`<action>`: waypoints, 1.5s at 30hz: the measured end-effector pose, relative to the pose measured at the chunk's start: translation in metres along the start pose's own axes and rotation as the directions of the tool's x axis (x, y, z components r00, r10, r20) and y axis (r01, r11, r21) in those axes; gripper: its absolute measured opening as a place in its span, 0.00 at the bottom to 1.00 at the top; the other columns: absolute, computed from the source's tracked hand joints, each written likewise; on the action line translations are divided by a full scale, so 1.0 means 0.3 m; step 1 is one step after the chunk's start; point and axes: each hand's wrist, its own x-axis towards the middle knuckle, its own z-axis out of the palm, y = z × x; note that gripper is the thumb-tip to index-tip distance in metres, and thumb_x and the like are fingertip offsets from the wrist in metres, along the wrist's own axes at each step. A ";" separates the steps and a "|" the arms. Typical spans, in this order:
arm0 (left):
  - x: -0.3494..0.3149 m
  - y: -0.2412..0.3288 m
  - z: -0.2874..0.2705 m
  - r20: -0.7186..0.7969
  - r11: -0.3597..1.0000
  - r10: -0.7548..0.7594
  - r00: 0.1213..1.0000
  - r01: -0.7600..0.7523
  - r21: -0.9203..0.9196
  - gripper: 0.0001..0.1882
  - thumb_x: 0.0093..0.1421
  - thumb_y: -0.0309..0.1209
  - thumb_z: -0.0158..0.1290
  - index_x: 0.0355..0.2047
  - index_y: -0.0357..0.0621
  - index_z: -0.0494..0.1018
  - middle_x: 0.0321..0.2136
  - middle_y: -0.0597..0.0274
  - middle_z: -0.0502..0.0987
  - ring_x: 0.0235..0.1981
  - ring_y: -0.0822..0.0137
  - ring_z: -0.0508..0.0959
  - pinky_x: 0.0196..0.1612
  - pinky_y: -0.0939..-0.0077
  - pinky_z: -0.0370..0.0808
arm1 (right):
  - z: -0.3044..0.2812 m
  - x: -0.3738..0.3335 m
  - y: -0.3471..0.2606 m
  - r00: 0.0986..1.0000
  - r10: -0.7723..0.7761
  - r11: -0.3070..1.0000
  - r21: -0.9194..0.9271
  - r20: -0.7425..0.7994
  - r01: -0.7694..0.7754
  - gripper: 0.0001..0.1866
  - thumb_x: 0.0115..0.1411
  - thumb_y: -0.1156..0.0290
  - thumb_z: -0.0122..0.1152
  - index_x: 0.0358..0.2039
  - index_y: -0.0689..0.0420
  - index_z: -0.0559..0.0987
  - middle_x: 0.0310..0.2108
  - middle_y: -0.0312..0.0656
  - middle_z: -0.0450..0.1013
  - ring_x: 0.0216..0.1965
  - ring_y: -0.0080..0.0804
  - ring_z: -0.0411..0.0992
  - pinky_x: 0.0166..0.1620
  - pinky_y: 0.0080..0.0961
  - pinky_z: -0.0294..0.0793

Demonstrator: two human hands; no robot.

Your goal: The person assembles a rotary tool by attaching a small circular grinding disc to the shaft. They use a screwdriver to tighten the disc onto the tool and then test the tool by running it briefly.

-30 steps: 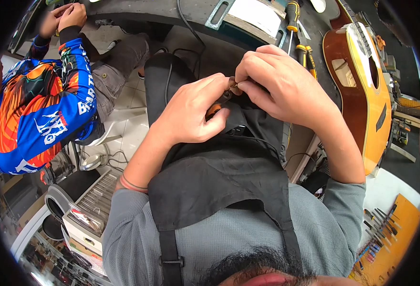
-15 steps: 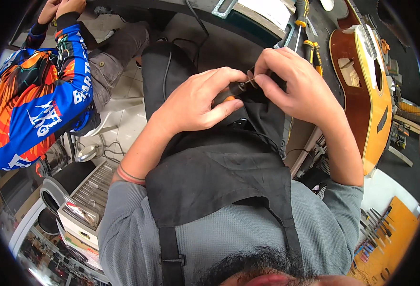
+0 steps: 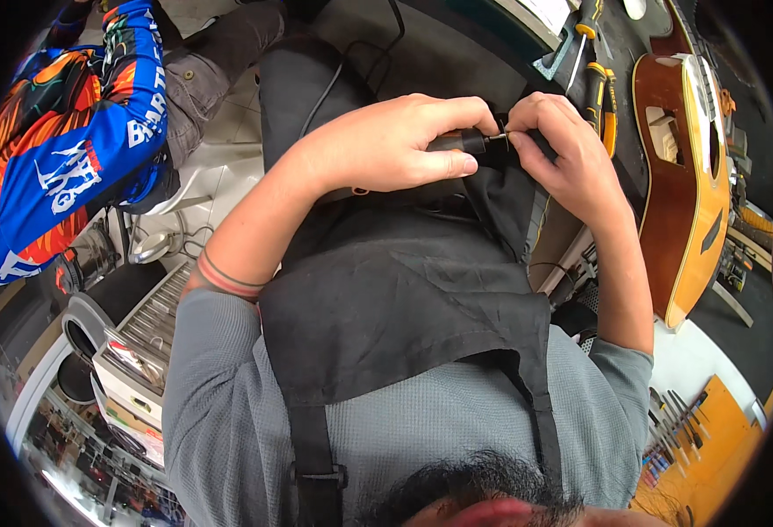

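Left hand [image 3: 386, 145] is wrapped round a small black cylindrical plug [image 3: 461, 140], just left of the orange-brown acoustic guitar body [image 3: 689, 176]. Right hand [image 3: 562, 149] pinches its thin metal tip [image 3: 497, 137]. Imo keep both steady & aligned, no twisting.

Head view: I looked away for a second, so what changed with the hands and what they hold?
Both hands drifted right and lower in the view. The left hand now shows a small dark tool in its grip; the right hand pinches at its thin tip. Still joined over the black apron; the guitar body stays at the right.
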 end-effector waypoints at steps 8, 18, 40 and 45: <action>0.015 0.033 -0.004 0.065 0.993 -0.110 0.992 0.113 -0.041 0.25 0.71 0.37 0.63 0.62 0.36 0.77 0.45 0.52 0.85 0.42 0.60 0.83 0.50 0.63 0.79 | 0.019 -0.046 0.026 0.991 0.132 0.980 0.156 -0.020 -0.127 0.06 0.67 0.78 0.70 0.42 0.59 0.80 0.41 0.43 0.81 0.47 0.48 0.80 0.53 0.41 0.80; 0.042 0.041 0.030 0.075 0.997 -0.077 0.994 0.078 -0.012 0.25 0.72 0.37 0.63 0.63 0.36 0.77 0.48 0.50 0.86 0.48 0.56 0.85 0.55 0.61 0.80 | 0.010 -0.070 0.051 0.999 0.046 0.993 0.109 -0.008 -0.045 0.04 0.68 0.77 0.66 0.40 0.61 0.79 0.37 0.46 0.78 0.44 0.51 0.79 0.52 0.43 0.79; 0.071 0.057 0.074 0.069 0.996 -0.086 0.994 0.087 -0.013 0.23 0.72 0.35 0.63 0.63 0.37 0.78 0.37 0.58 0.80 0.36 0.66 0.77 0.43 0.66 0.75 | -0.014 -0.127 0.054 0.996 0.091 0.987 0.137 -0.024 -0.087 0.04 0.68 0.74 0.62 0.41 0.59 0.78 0.37 0.45 0.78 0.45 0.48 0.76 0.56 0.43 0.76; 0.071 0.033 0.098 0.033 1.000 -0.012 0.999 0.012 0.002 0.22 0.73 0.35 0.63 0.62 0.36 0.78 0.38 0.56 0.83 0.36 0.64 0.79 0.44 0.66 0.77 | -0.006 -0.121 0.076 1.000 -0.015 0.997 0.079 -0.022 0.017 0.02 0.69 0.75 0.61 0.39 0.59 0.78 0.34 0.44 0.77 0.39 0.47 0.77 0.55 0.42 0.75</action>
